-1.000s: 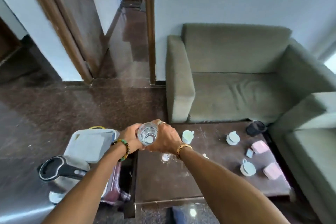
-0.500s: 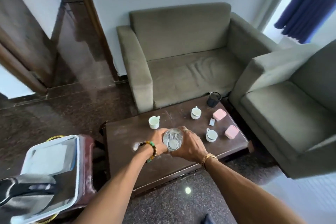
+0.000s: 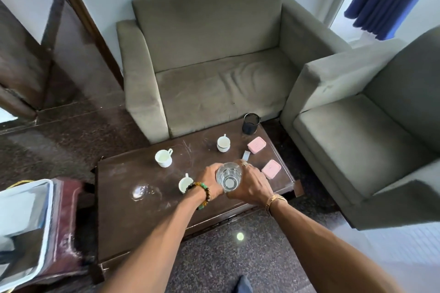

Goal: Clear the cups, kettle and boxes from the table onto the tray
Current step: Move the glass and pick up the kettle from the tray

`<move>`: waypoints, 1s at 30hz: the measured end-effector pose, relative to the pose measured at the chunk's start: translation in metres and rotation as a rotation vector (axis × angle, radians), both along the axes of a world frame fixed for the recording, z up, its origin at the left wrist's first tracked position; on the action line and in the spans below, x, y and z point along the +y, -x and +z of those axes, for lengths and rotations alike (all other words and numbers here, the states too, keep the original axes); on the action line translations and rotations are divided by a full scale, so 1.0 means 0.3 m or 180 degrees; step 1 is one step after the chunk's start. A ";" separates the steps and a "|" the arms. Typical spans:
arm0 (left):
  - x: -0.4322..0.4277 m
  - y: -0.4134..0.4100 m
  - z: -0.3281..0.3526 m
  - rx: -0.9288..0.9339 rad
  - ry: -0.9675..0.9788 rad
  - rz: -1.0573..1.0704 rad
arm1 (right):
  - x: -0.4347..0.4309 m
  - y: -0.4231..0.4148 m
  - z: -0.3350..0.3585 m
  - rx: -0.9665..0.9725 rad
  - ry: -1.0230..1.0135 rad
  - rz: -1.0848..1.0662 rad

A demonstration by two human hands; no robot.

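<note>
Cups (image 3: pixel 163 157) and pink boxes (image 3: pixel 256 145) surround the glass (image 3: pixel 228 179) gripped by fingers (image 3: pixel 247 169) of left hand (image 3: pixel 209 182) and right hand (image 3: pixel 251 187).

Lounge: sofas (image 3: pixel 214 74), coffee table (image 3: pixel 133 216).

A: Cam setup?
B: One view only. Head-worn, wide-angle, on the person standing at the table's (image 3: pixel 133 221) near long side.
A: Facing?
B: Forward and steeply down, towards the sofa (image 3: pixel 214 66).
A: Range?
B: Close. Forearms fill the lower frame, left hand (image 3: pixel 209 183) and right hand (image 3: pixel 252 185) sit mid-frame around the glass (image 3: pixel 228 179). The left edge cuts the tray (image 3: pixel 23 209).
</note>
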State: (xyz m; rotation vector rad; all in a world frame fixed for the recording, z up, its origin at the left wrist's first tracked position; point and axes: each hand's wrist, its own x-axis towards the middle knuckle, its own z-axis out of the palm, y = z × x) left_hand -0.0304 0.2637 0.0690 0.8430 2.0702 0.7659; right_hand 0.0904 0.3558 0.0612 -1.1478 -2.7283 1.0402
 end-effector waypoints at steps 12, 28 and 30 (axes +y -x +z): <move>0.142 0.191 -0.056 -0.0184 -0.0058 0.0433 | 0.155 0.216 -0.043 0.0041 0.0195 0.0038; 0.294 0.566 -0.254 -0.0299 -0.0006 0.0903 | 0.330 0.631 -0.210 -0.0018 0.0326 0.0267; 0.323 0.600 -0.323 -0.0278 0.0052 0.1035 | 0.364 0.680 -0.282 -0.0054 0.0299 0.0384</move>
